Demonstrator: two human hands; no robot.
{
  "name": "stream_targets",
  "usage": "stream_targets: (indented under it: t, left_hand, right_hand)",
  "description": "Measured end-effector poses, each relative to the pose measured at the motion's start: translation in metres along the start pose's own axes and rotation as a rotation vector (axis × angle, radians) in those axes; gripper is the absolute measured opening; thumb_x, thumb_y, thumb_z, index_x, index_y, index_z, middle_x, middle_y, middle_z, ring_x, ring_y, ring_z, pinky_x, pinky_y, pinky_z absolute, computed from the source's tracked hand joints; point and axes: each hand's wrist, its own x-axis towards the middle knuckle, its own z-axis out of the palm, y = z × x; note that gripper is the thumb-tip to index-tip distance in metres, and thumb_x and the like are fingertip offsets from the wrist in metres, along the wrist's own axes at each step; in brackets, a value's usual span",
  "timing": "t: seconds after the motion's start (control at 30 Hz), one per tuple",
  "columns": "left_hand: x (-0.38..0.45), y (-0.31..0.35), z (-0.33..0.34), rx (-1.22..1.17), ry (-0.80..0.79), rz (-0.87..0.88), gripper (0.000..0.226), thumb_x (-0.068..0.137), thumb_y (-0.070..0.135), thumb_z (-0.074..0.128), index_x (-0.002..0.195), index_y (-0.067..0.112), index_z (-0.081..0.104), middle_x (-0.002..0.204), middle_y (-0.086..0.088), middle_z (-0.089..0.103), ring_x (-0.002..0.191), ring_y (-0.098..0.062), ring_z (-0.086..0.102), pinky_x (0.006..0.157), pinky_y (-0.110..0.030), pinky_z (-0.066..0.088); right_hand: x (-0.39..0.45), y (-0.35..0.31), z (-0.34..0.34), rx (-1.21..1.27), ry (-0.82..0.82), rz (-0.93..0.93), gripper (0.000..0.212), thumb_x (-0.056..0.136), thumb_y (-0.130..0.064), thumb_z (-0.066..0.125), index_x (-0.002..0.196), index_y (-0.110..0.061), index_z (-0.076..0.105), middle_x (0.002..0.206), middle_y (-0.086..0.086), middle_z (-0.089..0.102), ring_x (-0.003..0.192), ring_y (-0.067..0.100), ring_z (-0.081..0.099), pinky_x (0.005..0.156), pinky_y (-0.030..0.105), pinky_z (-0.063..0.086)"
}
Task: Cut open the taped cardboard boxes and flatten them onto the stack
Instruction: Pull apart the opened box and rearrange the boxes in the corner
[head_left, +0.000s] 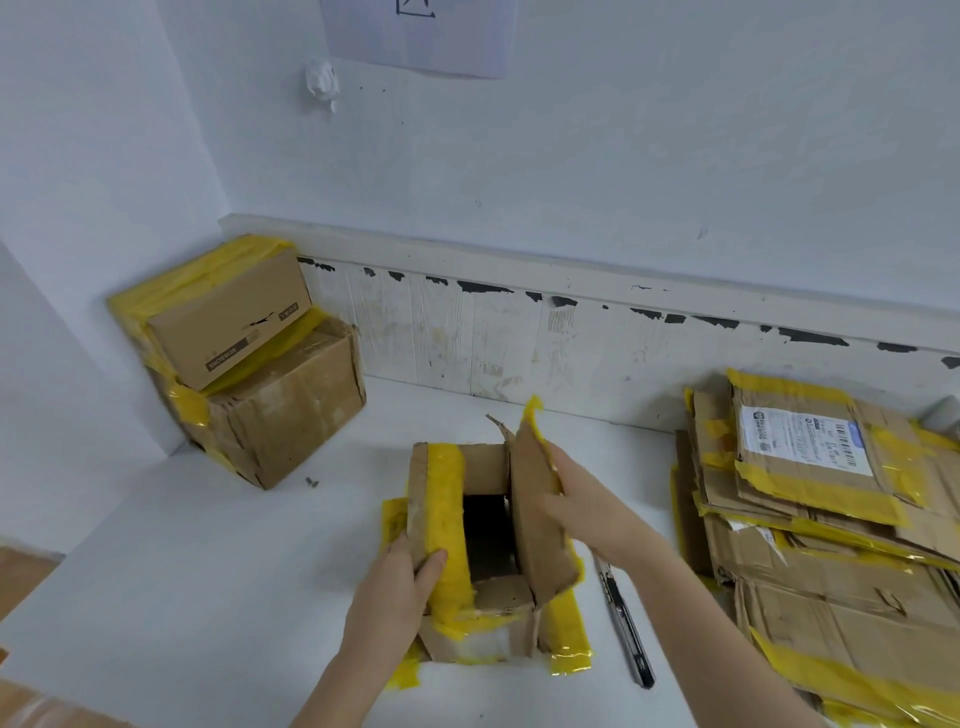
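Both hands – left (395, 582), right (563, 499) – grip the box (483, 587) flaps; a hard yank could tear them.

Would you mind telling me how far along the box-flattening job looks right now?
Done: a stack of flattened boxes lies at the right. In hand: the open box, top flaps parted, left hand and right hand each gripping one; the knife lies on the table. Left: two taped boxes stacked in the corner.
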Motion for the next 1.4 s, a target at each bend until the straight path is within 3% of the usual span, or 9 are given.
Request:
stream_targets:
  t: [0.2,0.37,0.53,0.87,0.97,1.1,1.2,1.3,1.4]
  left_hand:
    - [-0.009,0.018,0.001,0.219,0.074,0.06,0.072,0.095,0.045,0.041,0.149,0.028,-0.003,0.126,0.0,0.035,0.099,-0.017,0.053,0.067,-0.021,0.041]
    - [-0.006,0.054,-0.004,0.596,0.131,0.123,0.047,0.093,0.05,0.042,0.127,0.017,0.042,0.13,-0.006,0.029,0.109,-0.014,0.048,0.077,-0.018,0.043]
    - [0.013,0.084,0.001,0.725,0.012,0.048,0.067,0.087,0.045,0.057,0.132,0.001,0.033,0.124,-0.013,0.034,0.087,-0.015,0.049,0.073,-0.018,0.041]
    - [0.026,0.045,-0.048,-0.128,-0.075,-0.032,0.043,0.098,0.019,0.032,0.141,0.018,0.035,0.11,-0.004,0.059,0.088,-0.015,0.057,0.073,-0.025,0.043]
    - [0.015,0.02,-0.037,-0.082,0.073,-0.062,0.067,0.096,0.011,0.039,0.15,0.024,0.002,0.099,0.001,0.051,0.069,-0.01,0.053,0.058,-0.018,0.042]
    - [0.011,-0.01,-0.008,0.402,0.354,0.308,0.062,0.065,-0.004,0.068,0.121,0.021,0.058,0.127,-0.013,0.046,0.112,-0.032,0.046,0.075,-0.047,0.054]
    - [0.0,0.011,-0.023,0.476,0.272,0.572,0.028,0.069,0.011,0.057,0.086,0.028,0.072,0.112,0.009,0.05,0.102,-0.012,0.051,0.065,-0.03,0.055]
    - [-0.008,0.027,-0.017,0.51,0.07,0.391,0.025,0.093,0.031,0.043,0.109,0.026,0.062,0.127,0.008,0.036,0.12,-0.008,0.036,0.085,-0.023,0.045]
    - [-0.019,0.043,-0.007,0.535,-0.085,0.222,0.051,0.089,0.06,0.034,0.111,0.024,0.061,0.143,0.002,0.019,0.132,-0.016,0.019,0.097,-0.031,0.04]
  right_hand:
    - [-0.012,0.057,-0.005,-0.108,0.018,0.238,0.061,0.096,-0.022,0.051,0.148,-0.017,0.02,0.107,0.003,0.059,0.085,0.01,0.058,0.064,0.012,0.046]
    - [-0.009,0.055,0.011,-0.273,0.117,0.189,0.056,0.102,-0.023,0.032,0.15,-0.015,0.006,0.145,0.009,0.04,0.13,0.024,0.042,0.099,0.024,0.033]
    - [-0.011,0.05,0.037,-0.266,0.165,0.264,0.069,0.094,-0.055,0.034,0.148,-0.019,0.01,0.129,0.016,0.044,0.116,0.029,0.049,0.084,0.029,0.036]
    - [-0.004,0.063,0.037,-0.17,0.134,0.292,0.064,0.092,-0.046,0.042,0.143,-0.018,0.016,0.117,0.011,0.05,0.096,0.022,0.054,0.073,0.026,0.041]
    - [-0.003,0.063,0.039,-0.203,0.132,0.292,0.071,0.092,-0.049,0.041,0.148,-0.02,0.007,0.12,0.009,0.046,0.098,0.02,0.051,0.077,0.026,0.039]
    - [-0.008,0.05,0.036,-0.612,0.264,0.258,0.078,0.088,-0.047,0.048,0.148,-0.018,0.006,0.135,0.014,0.033,0.123,0.03,0.039,0.095,0.034,0.04]
    - [-0.004,0.043,0.032,-1.03,0.426,-0.013,0.101,0.051,-0.028,0.084,0.139,-0.009,0.039,0.144,0.02,0.039,0.13,0.037,0.042,0.099,0.05,0.042]
    - [0.019,0.042,0.033,-1.162,0.43,-0.242,0.105,0.029,-0.011,0.091,0.127,-0.006,0.055,0.131,0.016,0.056,0.116,0.034,0.058,0.093,0.052,0.045]
    - [0.043,0.023,0.034,-1.296,0.286,-0.217,0.097,0.072,-0.019,0.077,0.148,-0.007,0.019,0.153,0.015,0.024,0.138,0.036,0.029,0.111,0.051,0.024]
